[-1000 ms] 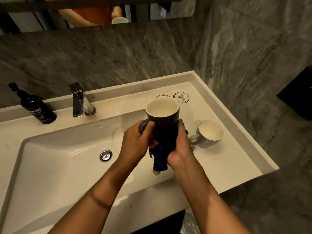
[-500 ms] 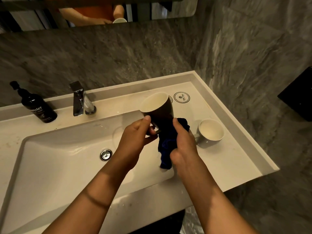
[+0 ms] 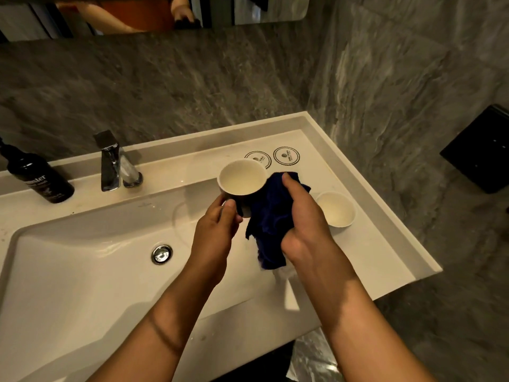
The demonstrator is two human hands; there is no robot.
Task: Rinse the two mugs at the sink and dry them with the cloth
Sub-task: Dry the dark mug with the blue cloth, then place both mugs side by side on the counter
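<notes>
Drying the dark mug (image 3: 237,188) is where things stand, as far as I can judge. The left hand (image 3: 216,230) has its fingers curled around the handle side of that mug, holding it above the right end of the sink (image 3: 82,257), tipped so its white inside faces up toward the camera. The right hand (image 3: 305,216) is wrapped around the blue cloth (image 3: 268,216), thumb up on top of the bunched fabric, pressing it against the mug's outer wall at about 3 o'clock from the rim. So both grips are closed: left on the mug, right on the cloth.

The key relation: the mug sits at roughly 10 o'clock from the right hand, with the cloth between them and touching the mug's side. Its long axis leans away from the person, mouth toward 12 o'clock and base hidden behind the left hand and cloth. I'd guess the next bit means turning the mug against the cloth, or pushing the cloth inside.

The second mug (image 3: 336,209), the pale one, sits upright on the worktop (image 3: 371,257) at 3 o'clock from the right hand, just beside it, so that hand is much the nearer one for it. Can't tell whether it's wet or dry from here.

Tap (image 3: 110,164) is at 10 o'clock, no water visibly running.
</notes>
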